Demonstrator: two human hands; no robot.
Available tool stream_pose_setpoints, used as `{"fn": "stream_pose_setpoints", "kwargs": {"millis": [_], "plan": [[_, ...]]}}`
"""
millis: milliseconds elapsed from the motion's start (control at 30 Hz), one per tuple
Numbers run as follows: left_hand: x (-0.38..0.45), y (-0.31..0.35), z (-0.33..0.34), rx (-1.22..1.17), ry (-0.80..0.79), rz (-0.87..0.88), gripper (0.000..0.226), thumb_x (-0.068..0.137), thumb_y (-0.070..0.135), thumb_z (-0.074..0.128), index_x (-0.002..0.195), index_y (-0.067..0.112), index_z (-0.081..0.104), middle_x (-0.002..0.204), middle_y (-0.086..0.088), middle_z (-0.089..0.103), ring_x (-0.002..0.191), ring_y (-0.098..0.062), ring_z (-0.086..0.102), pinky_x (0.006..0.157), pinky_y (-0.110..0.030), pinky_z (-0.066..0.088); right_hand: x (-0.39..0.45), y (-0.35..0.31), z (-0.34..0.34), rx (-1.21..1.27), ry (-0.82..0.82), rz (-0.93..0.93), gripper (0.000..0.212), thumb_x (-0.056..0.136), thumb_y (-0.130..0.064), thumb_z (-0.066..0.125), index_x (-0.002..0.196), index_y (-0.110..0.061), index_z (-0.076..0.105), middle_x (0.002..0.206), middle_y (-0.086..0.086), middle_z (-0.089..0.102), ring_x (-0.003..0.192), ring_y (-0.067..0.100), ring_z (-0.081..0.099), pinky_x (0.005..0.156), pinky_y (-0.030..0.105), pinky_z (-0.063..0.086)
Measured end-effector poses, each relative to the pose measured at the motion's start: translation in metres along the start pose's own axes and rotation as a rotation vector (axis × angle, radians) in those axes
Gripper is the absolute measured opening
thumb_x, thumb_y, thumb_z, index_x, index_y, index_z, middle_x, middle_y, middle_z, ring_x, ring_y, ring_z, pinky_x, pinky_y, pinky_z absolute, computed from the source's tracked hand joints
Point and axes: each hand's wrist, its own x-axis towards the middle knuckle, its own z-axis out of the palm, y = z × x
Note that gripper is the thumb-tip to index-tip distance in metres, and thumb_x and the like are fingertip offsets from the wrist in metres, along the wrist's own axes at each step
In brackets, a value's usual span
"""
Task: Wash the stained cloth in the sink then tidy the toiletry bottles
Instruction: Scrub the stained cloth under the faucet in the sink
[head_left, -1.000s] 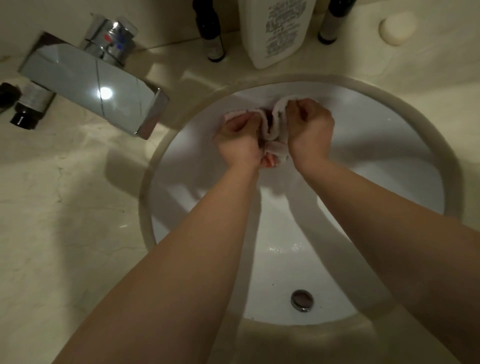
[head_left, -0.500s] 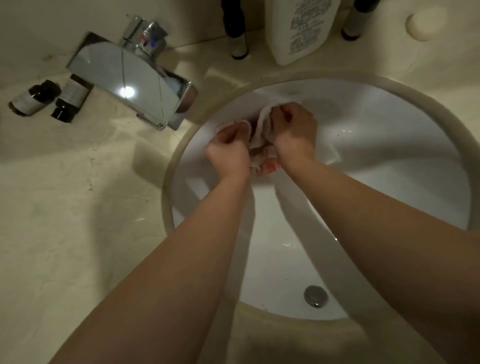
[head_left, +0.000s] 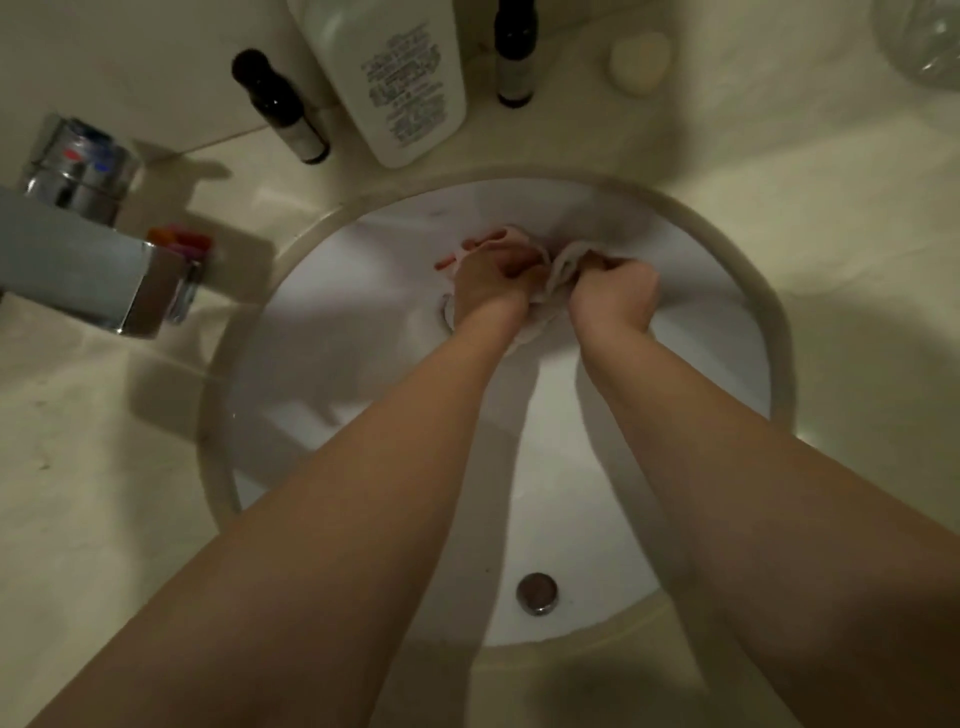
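Meanwhile: both hands bunch the wet cloth at the far wall of the sink.

Near rim first: drain (head_left: 537, 593) sits clear, the basin (head_left: 727, 364) open around it. Further in, left hand (head_left: 488, 283) and right hand (head_left: 615, 296) are closed on the cloth (head_left: 558, 273), wadded between them against the far slope. It looks soft, limp, likely water-heavy; best gripped by gathered folds. Pinkish stain shows at the left edge. Beyond the far rim: dark bottle (head_left: 280, 106), white bottle (head_left: 395, 78), second dark bottle (head_left: 514, 52), close-set; faucet (head_left: 78, 260) overhangs the left.
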Motion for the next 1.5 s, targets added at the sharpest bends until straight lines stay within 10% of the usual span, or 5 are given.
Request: {"fn": "stream_pose_setpoints", "kwargs": {"millis": [433, 633, 833, 1133, 1500], "plan": [[-0.038, -0.007, -0.001, -0.274, -0.09, -0.427, 0.023, 0.08, 0.034, 0.065, 0.07, 0.013, 0.066, 0.081, -0.013, 0.073, 0.072, -0.027, 0.072, 0.07, -0.044, 0.061, -0.018, 0.021, -0.023, -0.643, -0.28, -0.18, 0.025, 0.09, -0.02, 0.052, 0.087, 0.0, 0.067, 0.096, 0.022, 0.067, 0.09, 0.036, 0.064, 0.064, 0.029, 0.038], [-0.016, 0.003, -0.002, -0.156, -0.03, -0.392, 0.042, 0.096, 0.044, 0.047, 0.066, 0.016, 0.057, 0.058, -0.001, 0.058, 0.037, -0.008, 0.053, 0.026, -0.013, 0.032, -0.006, 0.004, 0.003, -0.677, -0.25, -0.388, 0.023, 0.094, -0.013, 0.046, 0.105, -0.001, 0.062, 0.108, 0.022, 0.065, 0.101, 0.037, 0.061, 0.079, 0.035, 0.049], [-0.039, -0.021, 0.004, -0.295, 0.004, -0.365, 0.022, 0.084, 0.028, 0.062, 0.081, 0.006, 0.064, 0.079, -0.014, 0.071, 0.071, -0.028, 0.071, 0.066, -0.041, 0.06, -0.014, 0.01, -0.011, -0.751, -0.4, -0.414, 0.021, 0.088, -0.014, 0.051, 0.093, -0.003, 0.069, 0.1, 0.022, 0.067, 0.095, 0.037, 0.063, 0.067, 0.027, 0.036], [-0.089, -0.059, -0.012, -0.124, 0.02, -0.229, 0.034, 0.09, 0.02, 0.061, 0.057, 0.011, 0.056, 0.06, -0.001, 0.058, 0.057, -0.013, 0.052, 0.048, -0.015, 0.033, -0.066, 0.048, -0.031, -0.951, -0.469, -0.524, 0.023, 0.092, -0.01, 0.046, 0.11, -0.004, 0.06, 0.109, 0.015, 0.061, 0.099, 0.031, 0.058, 0.071, 0.029, 0.037], [-0.107, -0.098, -0.065, 0.481, 0.136, -0.001, 0.032, 0.091, 0.007, 0.044, 0.117, 0.014, 0.063, 0.127, -0.008, 0.052, 0.119, -0.024, 0.046, 0.093, -0.035, 0.041, -0.095, 0.06, -0.029, -1.021, -0.34, -0.547, 0.029, 0.096, -0.011, 0.039, 0.119, 0.004, 0.051, 0.123, 0.021, 0.044, 0.114, 0.035, 0.041, 0.081, 0.039, 0.042]]}}
